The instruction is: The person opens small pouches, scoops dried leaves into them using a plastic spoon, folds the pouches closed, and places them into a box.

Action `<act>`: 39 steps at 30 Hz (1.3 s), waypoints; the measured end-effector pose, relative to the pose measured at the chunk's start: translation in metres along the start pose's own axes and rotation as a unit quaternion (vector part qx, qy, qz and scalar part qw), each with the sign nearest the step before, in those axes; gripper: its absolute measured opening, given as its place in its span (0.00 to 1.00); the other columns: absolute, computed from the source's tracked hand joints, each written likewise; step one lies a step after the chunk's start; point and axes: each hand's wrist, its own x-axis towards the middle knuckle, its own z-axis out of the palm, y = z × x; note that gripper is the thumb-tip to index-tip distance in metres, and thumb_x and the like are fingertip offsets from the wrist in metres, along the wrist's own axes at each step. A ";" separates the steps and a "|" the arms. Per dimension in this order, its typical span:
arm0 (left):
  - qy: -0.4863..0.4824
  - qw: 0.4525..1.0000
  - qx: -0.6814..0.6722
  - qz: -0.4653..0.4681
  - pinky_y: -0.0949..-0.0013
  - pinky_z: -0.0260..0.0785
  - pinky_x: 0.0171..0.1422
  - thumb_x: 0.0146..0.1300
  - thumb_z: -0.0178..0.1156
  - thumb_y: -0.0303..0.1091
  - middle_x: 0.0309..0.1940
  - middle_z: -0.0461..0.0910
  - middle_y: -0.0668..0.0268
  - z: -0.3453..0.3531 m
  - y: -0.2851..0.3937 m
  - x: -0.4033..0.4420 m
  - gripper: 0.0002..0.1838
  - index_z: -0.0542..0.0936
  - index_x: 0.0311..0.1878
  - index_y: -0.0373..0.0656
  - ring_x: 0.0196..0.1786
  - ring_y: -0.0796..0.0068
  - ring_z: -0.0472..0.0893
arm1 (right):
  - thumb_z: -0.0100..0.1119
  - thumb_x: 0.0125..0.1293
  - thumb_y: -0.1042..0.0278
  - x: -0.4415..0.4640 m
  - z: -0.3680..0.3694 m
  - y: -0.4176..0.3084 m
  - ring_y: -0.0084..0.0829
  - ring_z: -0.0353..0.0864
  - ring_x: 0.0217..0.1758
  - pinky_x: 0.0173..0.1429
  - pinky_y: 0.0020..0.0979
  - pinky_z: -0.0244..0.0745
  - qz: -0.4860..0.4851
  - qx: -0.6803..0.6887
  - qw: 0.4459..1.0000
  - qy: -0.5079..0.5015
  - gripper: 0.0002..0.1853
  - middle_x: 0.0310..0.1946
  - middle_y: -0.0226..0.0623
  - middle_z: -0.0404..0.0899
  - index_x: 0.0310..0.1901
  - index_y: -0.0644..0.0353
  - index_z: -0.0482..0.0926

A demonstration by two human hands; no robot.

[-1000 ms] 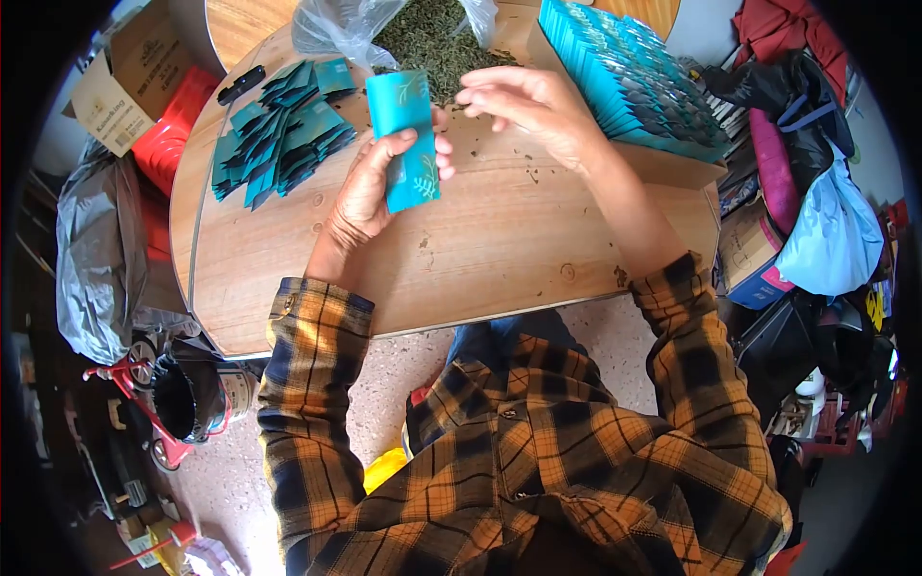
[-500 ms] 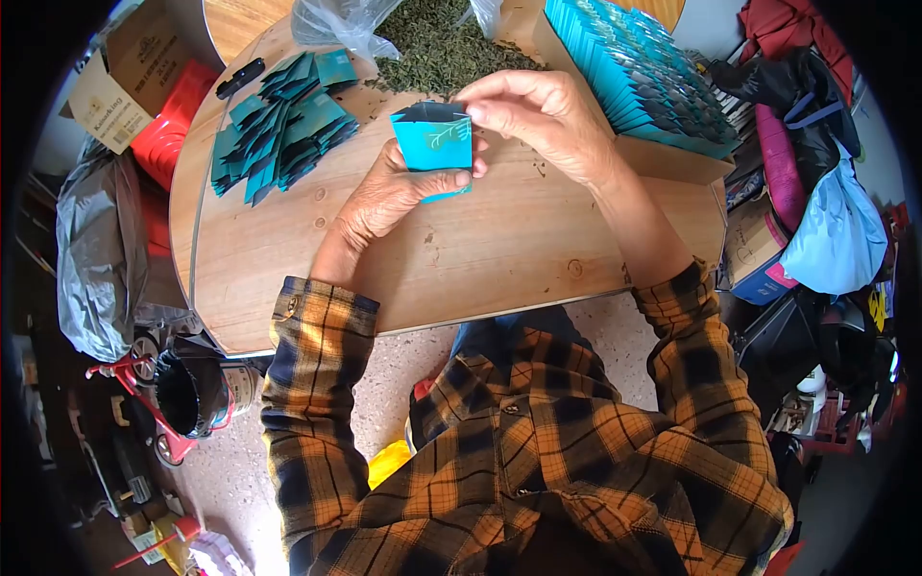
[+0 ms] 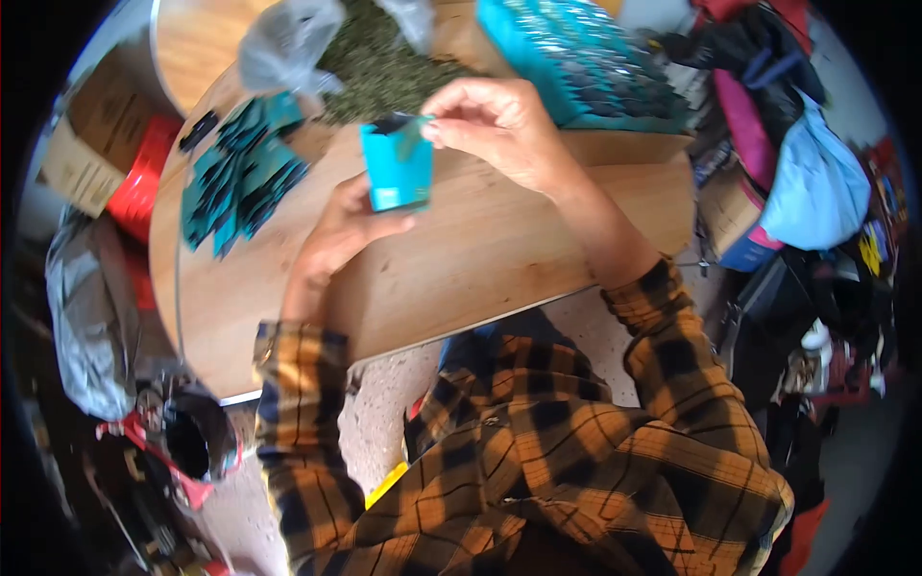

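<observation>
A small teal packet (image 3: 394, 168) stands upright above the table, its open top showing a dark inside. My right hand (image 3: 499, 130) pinches the packet's upper right corner between thumb and fingers. Beside the packet's lower left is my left hand (image 3: 336, 230), its thumb stretched out below the bottom edge and apart from the fingers. Its fingertips are partly hidden and blurred near the packet's left side. Behind the packet lies a heap of dried green leaves (image 3: 384, 62), with clear plastic bags (image 3: 288, 43) around it.
On the table (image 3: 461, 259), flat teal packets (image 3: 245, 173) lie piled at left near a small black object (image 3: 198, 131). A cardboard box (image 3: 624, 147) of tightly packed teal packets (image 3: 576, 62) stands at back right. Bags and boxes crowd both sides of the table.
My left hand has loosened from around the packet, its thumb coming off the front. My right hand keeps its pinch at the top corner. The whole view has shifted and blurred.
</observation>
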 end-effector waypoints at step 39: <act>0.066 0.996 -0.048 -0.035 0.74 0.74 0.54 0.61 0.64 0.28 0.46 0.81 0.61 -0.002 0.001 0.000 0.23 0.72 0.59 0.35 0.48 0.72 0.81 | 0.54 0.69 0.76 -0.150 -0.264 -0.076 0.25 0.85 0.39 0.46 0.25 0.80 0.029 -0.275 0.920 0.277 0.10 0.35 0.35 0.83 0.50 0.64 0.77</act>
